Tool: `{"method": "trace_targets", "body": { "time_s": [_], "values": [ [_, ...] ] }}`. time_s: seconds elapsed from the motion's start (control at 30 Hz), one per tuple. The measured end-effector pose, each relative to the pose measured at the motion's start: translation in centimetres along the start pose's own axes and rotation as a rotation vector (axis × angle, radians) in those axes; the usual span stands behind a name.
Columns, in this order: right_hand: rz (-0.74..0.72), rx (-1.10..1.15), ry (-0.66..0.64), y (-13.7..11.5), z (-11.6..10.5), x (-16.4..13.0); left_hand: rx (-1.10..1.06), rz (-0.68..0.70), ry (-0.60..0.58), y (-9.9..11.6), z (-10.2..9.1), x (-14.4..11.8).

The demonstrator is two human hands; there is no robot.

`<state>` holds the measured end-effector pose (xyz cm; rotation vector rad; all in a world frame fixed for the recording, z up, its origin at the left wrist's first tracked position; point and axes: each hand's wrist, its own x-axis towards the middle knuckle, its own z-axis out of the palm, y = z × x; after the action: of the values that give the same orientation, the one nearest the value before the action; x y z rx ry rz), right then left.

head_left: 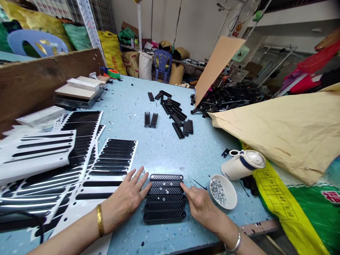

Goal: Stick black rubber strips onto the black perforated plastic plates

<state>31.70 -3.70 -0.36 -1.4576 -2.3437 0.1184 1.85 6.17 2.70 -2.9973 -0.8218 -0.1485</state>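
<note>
Several black plastic bars with a lattice surface lie side by side in a block. A few small silver nuts rest loose on top of them. My left hand, fingers spread, lies at the block's left side, its thumb touching the end of a bar. At the opposite end, my right hand has its index finger on the tip of the second bar from the back. Its other fingers are curled under, so anything inside them is hidden. Right of that hand stands a white bowl of small silver metal pieces.
Sheets with black strips cover the left side. More black bars lie scattered farther back. A white lidded cup lies tilted behind the bowl. Brown paper and a cardboard panel border a dark heap of parts.
</note>
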Motion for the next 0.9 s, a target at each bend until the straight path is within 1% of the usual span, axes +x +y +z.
{"method": "trace_targets", "body": {
  "time_s": [0.07,0.13,0.2,0.27,0.33,0.43,0.57,0.67,0.83,0.9],
  "values": [
    [0.003,0.031,0.033,0.0,-0.2,0.3,-0.029,0.02,-0.048,-0.5,-0.7,0.3],
    [0.02,0.071,0.099,-0.3,-0.6,1.1,-0.059,0.008,-0.076,-0.6,-1.3,0.5],
    [0.059,0.096,0.133,-0.8,-0.9,2.2,-0.092,-0.023,-0.052,-0.1,-1.6,0.6],
    [0.089,0.101,0.101,-1.4,-1.0,3.5,-0.127,-0.043,0.008,0.8,-1.5,0.8],
    [0.093,0.089,0.036,-2.1,-0.8,4.7,-0.156,-0.047,0.064,1.9,-1.1,1.2],
    [0.076,0.032,-0.036,-2.8,-0.4,5.7,-0.166,-0.05,0.088,3.0,-0.5,2.1],
    [0.048,-0.032,-0.1,-3.0,-0.4,5.6,-0.159,-0.073,0.056,3.2,-0.2,2.8],
    [0.055,-0.007,-0.107,-3.1,-0.8,5.2,-0.161,-0.083,0.076,2.8,-0.2,2.6],
    [0.097,0.242,-0.047,-3.2,-1.2,4.4,-0.229,-0.039,0.128,2.5,-0.3,1.0],
    [0.11,0.329,-0.002,-3.1,-1.2,4.2,-0.268,-0.032,0.16,2.4,-0.3,0.4]
  ]
}}
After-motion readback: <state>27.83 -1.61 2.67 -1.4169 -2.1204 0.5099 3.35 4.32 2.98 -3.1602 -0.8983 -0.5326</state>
